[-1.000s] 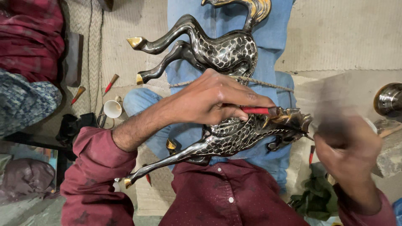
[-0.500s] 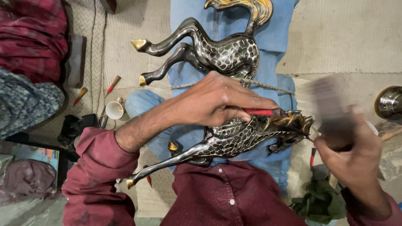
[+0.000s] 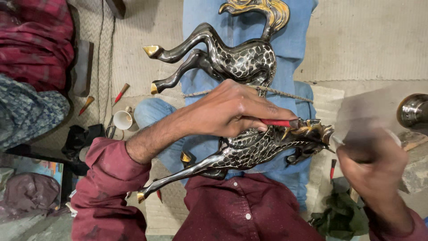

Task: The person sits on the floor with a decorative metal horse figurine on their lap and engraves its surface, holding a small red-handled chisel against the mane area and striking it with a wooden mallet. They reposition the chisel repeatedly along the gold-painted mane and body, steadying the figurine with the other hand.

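Second black-and-gold metal horse figurine [image 3: 240,53] lies beyond; left hand [image 3: 232,109] pinches a red-handled chisel [image 3: 278,122] on the patterned black metal horse [image 3: 249,149], right hand [image 3: 372,163] blurred, grip unclear.

White cup [image 3: 122,119], red-handled tools [image 3: 121,93] on mat, shiny metal vessel [image 3: 413,110], green cloth [image 3: 342,215]

Person seen from above: a dark maroon button-up shirt [image 3: 240,214] with a pale button on its front placket and fine light dust speckled across the cloth. Left sleeve [image 3: 104,187] rolled to the forearm in thick creased folds; right cuff [image 3: 401,230] at the wrist, low in the right corner. Both hands, left hand [image 3: 232,111] and blurred right hand [image 3: 372,160], bare. Blue jeans [image 3: 158,111] on the legs
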A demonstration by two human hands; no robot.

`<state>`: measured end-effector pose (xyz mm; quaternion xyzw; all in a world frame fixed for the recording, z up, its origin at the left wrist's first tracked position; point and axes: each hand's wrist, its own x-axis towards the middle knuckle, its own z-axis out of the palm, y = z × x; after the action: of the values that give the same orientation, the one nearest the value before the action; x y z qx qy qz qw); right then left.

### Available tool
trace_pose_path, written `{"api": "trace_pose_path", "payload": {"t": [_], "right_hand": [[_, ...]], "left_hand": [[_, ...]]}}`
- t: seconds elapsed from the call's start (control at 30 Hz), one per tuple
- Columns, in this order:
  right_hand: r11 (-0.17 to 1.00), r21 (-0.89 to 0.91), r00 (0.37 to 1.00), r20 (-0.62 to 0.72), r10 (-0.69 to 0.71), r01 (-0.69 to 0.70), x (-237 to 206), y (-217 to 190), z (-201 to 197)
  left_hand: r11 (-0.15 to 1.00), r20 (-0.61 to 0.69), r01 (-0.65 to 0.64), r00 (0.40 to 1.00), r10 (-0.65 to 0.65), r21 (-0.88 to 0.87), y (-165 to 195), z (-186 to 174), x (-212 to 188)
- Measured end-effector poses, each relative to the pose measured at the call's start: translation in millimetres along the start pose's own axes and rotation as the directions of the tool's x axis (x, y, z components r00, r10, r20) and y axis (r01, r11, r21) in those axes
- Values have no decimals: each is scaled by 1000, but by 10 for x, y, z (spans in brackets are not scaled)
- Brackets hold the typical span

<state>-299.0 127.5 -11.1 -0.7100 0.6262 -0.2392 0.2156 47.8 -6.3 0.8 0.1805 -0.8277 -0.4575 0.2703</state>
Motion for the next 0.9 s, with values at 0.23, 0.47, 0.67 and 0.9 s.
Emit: {"api": "trace_pose_path", "payload": {"t": [0.23, 0.47, 0.67, 0.9], "right_hand": [[989, -68, 989, -48, -137, 133, 13, -13, -5], [932, -341, 990, 110, -88, 120, 94, -138, -69], [994, 107, 1000, 10, -28, 27, 149, -323, -174], [954, -7, 867, 414, 277, -301, 338, -403, -385]], "left_hand": [[1000, 19, 0, 1000, 0, 19, 9, -12, -1], [997, -15, -70, 997, 70, 16, -59, -4, -52], [921, -605, 90, 729, -320, -380, -17, 304, -487], [897, -725, 9, 584, -364, -443, 1, 798, -665]]}}
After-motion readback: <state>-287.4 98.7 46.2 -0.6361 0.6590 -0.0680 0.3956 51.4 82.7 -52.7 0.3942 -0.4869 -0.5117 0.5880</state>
